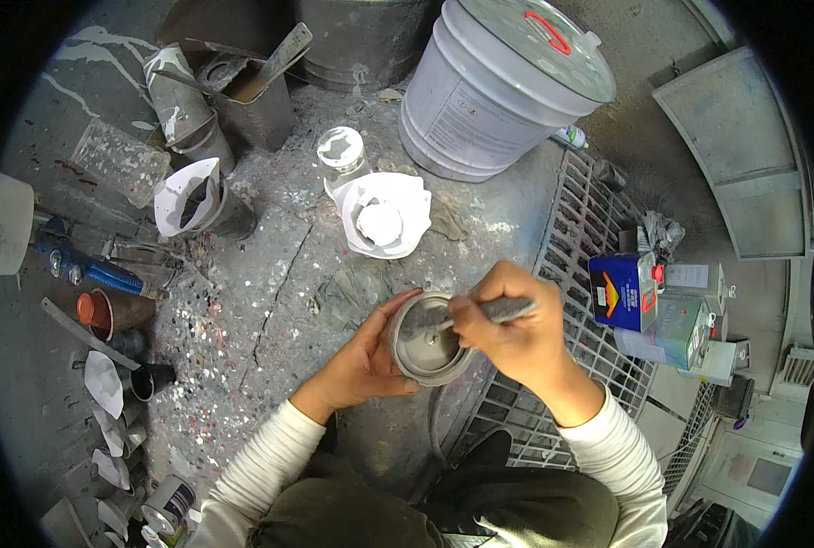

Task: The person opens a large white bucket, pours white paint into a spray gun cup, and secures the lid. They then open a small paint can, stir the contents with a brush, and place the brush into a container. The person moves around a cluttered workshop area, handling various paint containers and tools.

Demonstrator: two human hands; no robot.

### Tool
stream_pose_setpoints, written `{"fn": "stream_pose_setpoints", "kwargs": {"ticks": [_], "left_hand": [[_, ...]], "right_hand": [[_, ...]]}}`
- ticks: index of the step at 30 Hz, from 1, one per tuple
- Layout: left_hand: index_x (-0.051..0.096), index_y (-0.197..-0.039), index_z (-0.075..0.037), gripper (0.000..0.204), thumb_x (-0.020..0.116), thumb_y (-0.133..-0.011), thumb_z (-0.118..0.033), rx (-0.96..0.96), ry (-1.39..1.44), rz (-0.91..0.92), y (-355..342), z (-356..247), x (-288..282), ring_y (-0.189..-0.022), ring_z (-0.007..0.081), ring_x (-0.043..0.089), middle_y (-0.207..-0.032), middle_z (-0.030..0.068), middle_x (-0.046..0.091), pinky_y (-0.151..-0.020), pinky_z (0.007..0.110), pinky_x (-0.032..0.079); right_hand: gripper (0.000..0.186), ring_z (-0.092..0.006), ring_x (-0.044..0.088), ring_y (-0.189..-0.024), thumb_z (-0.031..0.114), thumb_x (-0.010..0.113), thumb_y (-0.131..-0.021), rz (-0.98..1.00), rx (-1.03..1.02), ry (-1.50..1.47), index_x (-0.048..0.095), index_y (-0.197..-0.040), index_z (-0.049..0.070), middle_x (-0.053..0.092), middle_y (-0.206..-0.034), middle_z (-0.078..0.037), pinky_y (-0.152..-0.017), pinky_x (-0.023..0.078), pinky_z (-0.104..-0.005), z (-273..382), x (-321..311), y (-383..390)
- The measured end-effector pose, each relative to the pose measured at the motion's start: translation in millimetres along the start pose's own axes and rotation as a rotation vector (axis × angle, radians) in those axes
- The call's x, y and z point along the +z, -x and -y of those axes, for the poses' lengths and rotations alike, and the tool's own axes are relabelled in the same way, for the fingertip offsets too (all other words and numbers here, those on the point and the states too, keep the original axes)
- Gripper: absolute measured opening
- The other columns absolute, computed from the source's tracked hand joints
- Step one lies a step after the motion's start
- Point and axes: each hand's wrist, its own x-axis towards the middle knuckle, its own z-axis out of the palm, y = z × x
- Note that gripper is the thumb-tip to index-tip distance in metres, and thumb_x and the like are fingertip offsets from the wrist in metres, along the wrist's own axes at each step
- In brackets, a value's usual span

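My left hand (367, 354) wraps round the side of a round grey metal cup (436, 376), its open top facing up. Inside the cup the bottom shows a small round fitting in the middle. Between the fingers of my right hand (522, 331) is a paint brush (515, 310), its grey-smeared handle pointing to the right. The brush's bristles lie inside the cup against its far left wall; my fingers hide part of the handle. Just beyond the cup, a crumpled greyish cloth or film (348, 297) lies on the paint-spattered surface.
A white paper strainer (412, 208) sits beyond my hands, beside a clear cup (341, 151). A large white pail (475, 110) stands at the far right. Metal grating (599, 384) and a blue can (619, 292) are on the right. Several used cups line the left, near a blue-handled tool (105, 272).
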Motion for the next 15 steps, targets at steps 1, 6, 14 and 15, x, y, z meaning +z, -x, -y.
{"fn": "stream_pose_setpoints", "kwargs": {"ticks": [1, 6, 14, 15], "left_hand": [[0.014, -0.167, -0.012, 0.117, 0.083, -0.076, 0.012, 0.002, 0.032, 0.014, 0.0, -0.8, 0.5, -0.153, 0.0214, 0.032, -0.168, 0.0074, 0.028, -0.124, 0.043, 0.033], [0.010, -0.167, -0.014, 0.119, 0.082, -0.076, 0.011, -0.010, -0.087, 0.029, -0.4, -3.4, 0.9, -0.153, 0.0211, 0.030, -0.167, 0.0079, 0.026, -0.124, 0.043, 0.034], [0.006, -0.166, -0.013, 0.116, 0.079, -0.079, 0.009, 0.050, -0.148, -0.028, -3.5, 3.8, 7.3, -0.154, 0.0202, 0.028, -0.166, 0.0066, 0.026, -0.124, 0.043, 0.033], [0.006, -0.166, -0.013, 0.115, 0.078, -0.079, 0.010, 0.033, -0.130, -0.038, -3.5, 5.7, 9.1, -0.154, 0.0202, 0.028, -0.166, 0.0067, 0.025, -0.124, 0.043, 0.033]], "right_hand": [[0.023, -0.0039, 0.052, -0.061, -0.001, 0.079, -0.084, 0.021, -0.041, 0.065, 0.057, -0.077, 0.002, 0.056, -0.065, -0.002, -0.055, 0.040, -0.0244, -0.4, -0.4, -0.3], [0.025, -0.0055, 0.052, -0.057, -0.001, 0.081, -0.082, 0.001, -0.090, 0.045, 0.058, -0.073, 0.002, 0.058, -0.064, -0.002, -0.053, 0.040, -0.0259, -3.5, -5.0, -0.7], [0.030, -0.0095, 0.055, -0.050, 0.000, 0.083, -0.083, -0.102, -0.237, 0.385, 0.057, -0.068, 0.003, 0.062, -0.060, -0.006, -0.048, 0.040, -0.0250, -1.7, -12.7, 3.5], [0.030, -0.0099, 0.055, -0.050, 0.000, 0.083, -0.083, -0.090, -0.283, 0.381, 0.057, -0.068, 0.003, 0.062, -0.059, -0.006, -0.048, 0.039, -0.0252, -0.9, -12.0, 4.0]]}}
